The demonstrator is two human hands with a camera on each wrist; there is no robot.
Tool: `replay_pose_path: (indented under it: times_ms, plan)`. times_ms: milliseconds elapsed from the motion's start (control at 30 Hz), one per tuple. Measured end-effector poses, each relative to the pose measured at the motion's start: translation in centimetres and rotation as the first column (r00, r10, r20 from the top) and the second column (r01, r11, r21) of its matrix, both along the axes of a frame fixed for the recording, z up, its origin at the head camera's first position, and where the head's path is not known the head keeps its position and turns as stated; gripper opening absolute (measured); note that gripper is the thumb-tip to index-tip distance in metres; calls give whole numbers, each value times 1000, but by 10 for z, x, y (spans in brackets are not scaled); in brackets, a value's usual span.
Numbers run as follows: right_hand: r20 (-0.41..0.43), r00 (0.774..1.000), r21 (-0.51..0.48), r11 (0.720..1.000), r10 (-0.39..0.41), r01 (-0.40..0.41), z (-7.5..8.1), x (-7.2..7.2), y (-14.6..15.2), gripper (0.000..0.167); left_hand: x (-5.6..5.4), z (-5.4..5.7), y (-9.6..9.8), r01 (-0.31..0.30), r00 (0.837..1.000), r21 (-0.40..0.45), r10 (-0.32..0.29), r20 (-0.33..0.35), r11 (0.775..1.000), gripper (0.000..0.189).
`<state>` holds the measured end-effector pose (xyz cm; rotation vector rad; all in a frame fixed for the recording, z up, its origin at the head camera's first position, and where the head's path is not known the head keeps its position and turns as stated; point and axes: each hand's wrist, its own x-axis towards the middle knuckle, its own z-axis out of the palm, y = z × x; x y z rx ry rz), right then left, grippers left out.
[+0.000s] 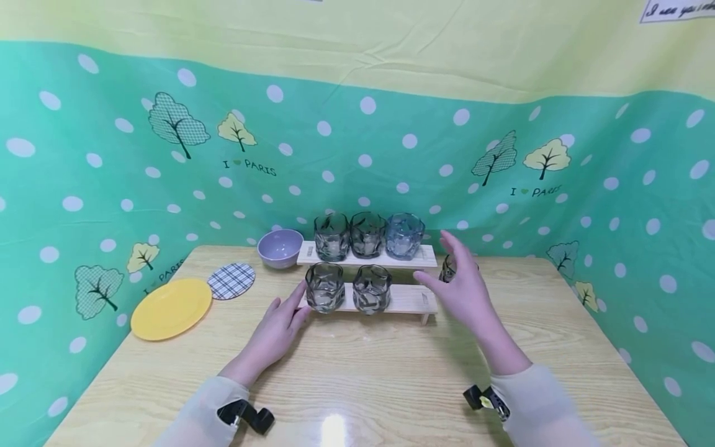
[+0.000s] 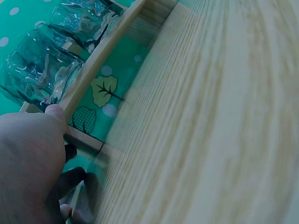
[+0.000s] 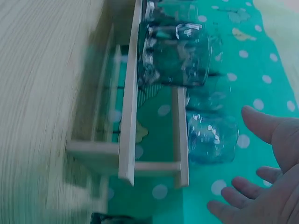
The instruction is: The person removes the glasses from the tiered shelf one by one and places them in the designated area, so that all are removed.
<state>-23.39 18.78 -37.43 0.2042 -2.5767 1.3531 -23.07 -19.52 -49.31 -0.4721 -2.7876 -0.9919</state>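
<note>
My left hand (image 1: 279,329) is at the left end of the front wooden shelf (image 1: 410,299), thumb at the front corner and index finger along the side. In the left wrist view its thumb (image 2: 56,114) presses the shelf's end, other fingers bent behind the leg. Two grey faceted glasses stand on this shelf, the left glass (image 1: 325,287) beside my fingers and another glass (image 1: 372,290) mid-board. Off the right end, my right hand (image 1: 466,288) hovers with thumb and fingers spread, holding nothing. Partly hidden behind it is a dark glass (image 1: 449,268) on the table.
On the back shelf (image 1: 429,256) stand two dark glasses and a bluish glass (image 1: 404,236). To the left are a purple bowl (image 1: 280,249), a checked round mat (image 1: 231,281) and a yellow plate (image 1: 172,309). A polka-dot cloth (image 1: 363,155) hangs behind the table.
</note>
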Motion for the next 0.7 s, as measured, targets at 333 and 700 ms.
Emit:
replay_pose_path:
  times_ms: [333,700]
  plan:
    - [8,992,-128,984,125,-123,-4,2,-34,106,0,-1,-1,-4,1000,-2,4,7,1000,65]
    - [57,973,-223,952,225,-207,-27,5,-58,109,-1,-1,1,0,1000,3,0,1,1000,65]
